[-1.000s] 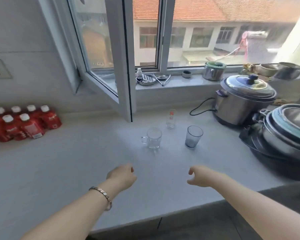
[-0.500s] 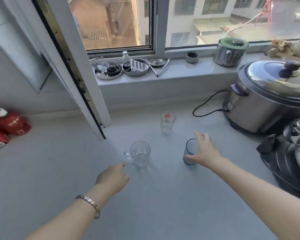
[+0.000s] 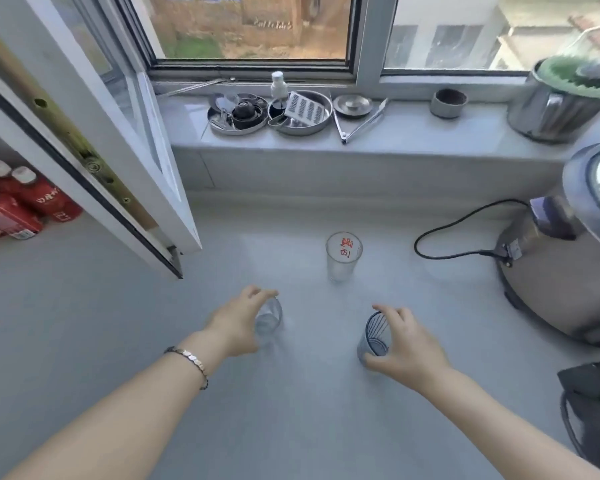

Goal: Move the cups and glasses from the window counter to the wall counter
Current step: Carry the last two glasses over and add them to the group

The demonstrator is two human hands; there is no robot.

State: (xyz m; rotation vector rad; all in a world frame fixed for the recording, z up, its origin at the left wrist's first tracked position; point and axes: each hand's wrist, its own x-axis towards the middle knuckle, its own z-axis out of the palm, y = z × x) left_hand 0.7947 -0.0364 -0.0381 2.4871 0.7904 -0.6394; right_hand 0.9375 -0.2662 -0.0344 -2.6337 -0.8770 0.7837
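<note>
- The window counter is seen with three vessels standing upright on it.
- The right hand is curled around the dark ribbed glass, fingers and thumb touching its sides.
- The left hand is wrapped on the clear mug, largely hiding it.
- The printed glass stands untouched, behind and between both.

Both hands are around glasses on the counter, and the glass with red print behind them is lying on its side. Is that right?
Not quite. The head view shows the glass with red print standing upright, untouched. The rest holds: the left hand is around the clear mug and the right hand around the dark ribbed glass, both on the counter.
</note>
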